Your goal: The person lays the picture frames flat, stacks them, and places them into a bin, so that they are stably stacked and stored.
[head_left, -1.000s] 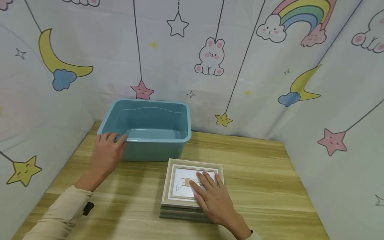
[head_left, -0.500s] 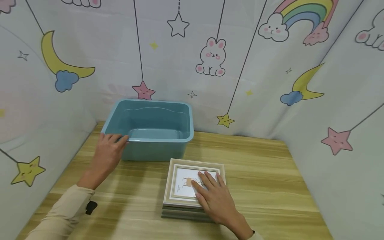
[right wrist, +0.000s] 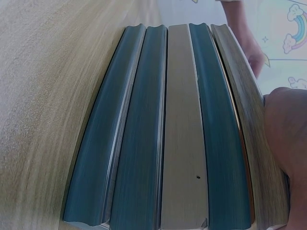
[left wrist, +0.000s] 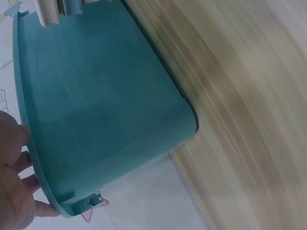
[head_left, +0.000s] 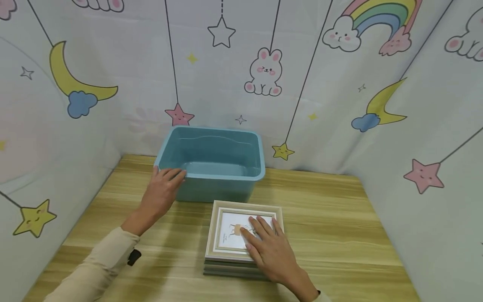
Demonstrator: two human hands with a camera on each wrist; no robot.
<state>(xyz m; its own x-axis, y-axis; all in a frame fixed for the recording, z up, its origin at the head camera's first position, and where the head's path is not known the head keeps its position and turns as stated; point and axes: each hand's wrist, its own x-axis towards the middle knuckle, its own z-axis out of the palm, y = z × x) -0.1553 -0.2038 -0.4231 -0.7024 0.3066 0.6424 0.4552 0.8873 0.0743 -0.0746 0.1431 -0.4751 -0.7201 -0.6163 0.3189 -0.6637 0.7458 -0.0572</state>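
A blue-green plastic bin (head_left: pixel 216 189) stands on the table against the back wall. My left hand (head_left: pixel 163 191) grips the near rim at its left corner, with the fingers hooked over the edge; in the left wrist view the fingers (left wrist: pixel 29 183) lie along the rim. In front of the bin is a stack of several picture frames, blue-green and beige at the sides in the right wrist view. On the top picture frame (head_left: pixel 213 239), a beige one with a small animal drawing, my right hand (head_left: pixel 272 251) rests flat with spread fingers, partly hiding the picture.
The wood-grain tabletop (head_left: pixel 332 226) extends around the stack and the bin. A white curtain (head_left: pixel 317 84) with cartoon prints encloses the back and both sides. The bin's near wall lies just behind the stack's back edge.
Over the last half second the bin has slid to the right along the back of the table, with my left hand moving along on its rim. My right hand and the picture frames have stayed put.
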